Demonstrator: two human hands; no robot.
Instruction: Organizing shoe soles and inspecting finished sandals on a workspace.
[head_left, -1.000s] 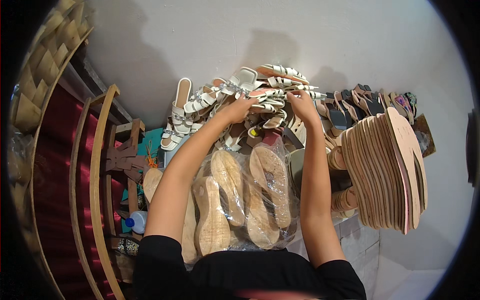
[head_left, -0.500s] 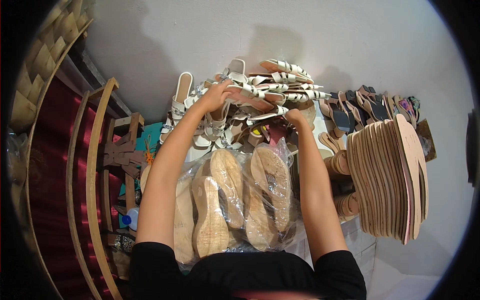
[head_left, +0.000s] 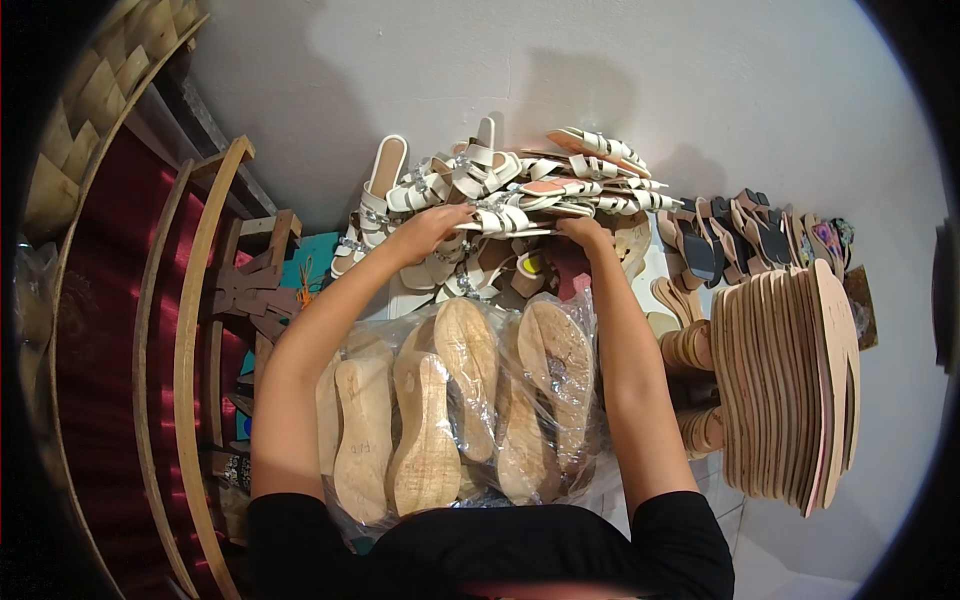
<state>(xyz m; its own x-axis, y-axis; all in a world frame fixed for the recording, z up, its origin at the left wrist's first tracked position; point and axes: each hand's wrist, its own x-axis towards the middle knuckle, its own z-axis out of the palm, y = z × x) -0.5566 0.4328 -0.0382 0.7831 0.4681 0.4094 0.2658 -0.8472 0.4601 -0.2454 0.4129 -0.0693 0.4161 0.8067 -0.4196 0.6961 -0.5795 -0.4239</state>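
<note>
White straps cross the held sandal (head_left: 503, 219), which lies nearly flat between the two hands in the head view. It sits at the front of a messy pile of white sandals (head_left: 600, 165). The left hand (head_left: 432, 236) has its grip clamped on one end of it. The right hand (head_left: 583, 236) touches the other end, but its fingertips are tucked out of sight, so I cannot tell if that grip is squeezed together or a bit apart. Having one hand at each end probably helps the shoe stay level and not tip.

Some shoes in the pile lie on top of each other, maybe to save room by the wall (head_left: 430, 60). Nearer the person's tummy, wooden soles (head_left: 425, 450) lie in a clear plastic bag (head_left: 590, 475). The bag likely keeps them together and clean. To the right, flat tan foot shapes (head_left: 765, 390) are packed close, face to face, so they look easy to keep in one bunch. Sandals with dark soles (head_left: 697, 258) line up behind them, near the wall. On the left is a wooden frame (head_left: 193, 330), with red cloth (head_left: 105, 400) behind it.
</note>
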